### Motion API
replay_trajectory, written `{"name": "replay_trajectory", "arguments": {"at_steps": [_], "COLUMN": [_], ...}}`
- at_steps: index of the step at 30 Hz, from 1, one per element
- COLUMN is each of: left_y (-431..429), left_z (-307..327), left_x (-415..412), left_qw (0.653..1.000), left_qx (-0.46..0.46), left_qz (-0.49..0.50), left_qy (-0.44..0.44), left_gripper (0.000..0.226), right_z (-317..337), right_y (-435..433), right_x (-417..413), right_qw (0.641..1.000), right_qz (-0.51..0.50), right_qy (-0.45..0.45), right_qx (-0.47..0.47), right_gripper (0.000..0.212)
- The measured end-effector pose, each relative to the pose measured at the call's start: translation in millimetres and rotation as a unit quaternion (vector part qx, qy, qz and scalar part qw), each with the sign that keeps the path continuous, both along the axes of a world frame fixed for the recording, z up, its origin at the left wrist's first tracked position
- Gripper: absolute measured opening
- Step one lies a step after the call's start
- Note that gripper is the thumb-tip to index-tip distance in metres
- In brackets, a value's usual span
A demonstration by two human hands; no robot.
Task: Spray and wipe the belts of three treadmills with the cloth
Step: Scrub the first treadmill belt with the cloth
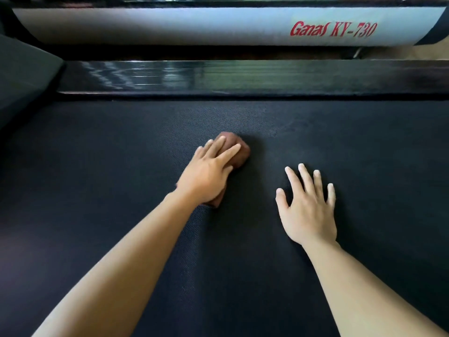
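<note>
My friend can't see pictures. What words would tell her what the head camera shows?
A person's left hand presses a brown cloth onto a black treadmill belt, while the right hand is spread open beside it. Beyond the belt lie a glossy black side rail and a grey cover with red lettering, Ganas KY-730.

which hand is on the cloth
The left hand: it presses the brown cloth flat onto the belt. The right hand is spread over bare belt, apart from the cloth.
</note>
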State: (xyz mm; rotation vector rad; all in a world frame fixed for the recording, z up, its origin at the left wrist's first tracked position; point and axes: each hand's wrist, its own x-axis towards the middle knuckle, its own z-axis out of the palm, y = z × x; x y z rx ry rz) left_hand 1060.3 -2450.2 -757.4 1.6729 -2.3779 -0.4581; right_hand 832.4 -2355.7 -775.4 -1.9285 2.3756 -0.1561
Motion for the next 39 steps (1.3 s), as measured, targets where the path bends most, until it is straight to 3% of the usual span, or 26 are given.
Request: {"name": "replay_trajectory", "arguments": {"at_steps": [7, 11, 15, 24, 28, 33, 39], "left_y": [-38.9, -87.9, -111.3, -78.4, -44.4, -18.2, -80.3], "left_z": [-3.9, 1.2, 3.1, 3.3, 1.1, -4.7, 5.8], "left_x": [116.6, 128.3, 81.9, -88.2, -96.2, -34.4, 17.3], "left_qw": [0.971, 0.954, 0.964, 1.000, 0.998, 0.999, 0.990], "left_qx": [-0.004, 0.010, -0.006, -0.009, -0.008, -0.016, 0.017], "left_qz": [0.240, 0.300, 0.264, 0.024, -0.058, -0.027, 0.141], "left_qy": [0.009, 0.020, 0.009, -0.008, 0.000, 0.016, 0.010], "left_gripper": [0.056, 0.056, 0.055, 0.057, 0.057, 0.056, 0.055], "right_z": [-1.7, -1.9, -2.6, -0.8, -0.6, -0.6, -3.2], "right_y": [-0.5, -0.3, -0.8, -1.7, -2.4, -1.3, -1.5], "right_x": [0.0, -0.2, -0.8, -2.5, -2.1, -0.7, -0.9], "right_qw": [1.000, 1.000, 1.000, 1.000, 1.000, 1.000, 1.000], "right_qz": [0.000, 0.000, -0.002, 0.003, 0.003, 0.001, 0.003], "right_qy": [0.005, 0.006, 0.001, -0.017, -0.011, -0.008, -0.006], "right_qx": [-0.005, -0.008, -0.007, 0.004, 0.007, -0.002, -0.013], "right_gripper": [0.061, 0.060, 0.060, 0.059, 0.061, 0.060, 0.060]}}
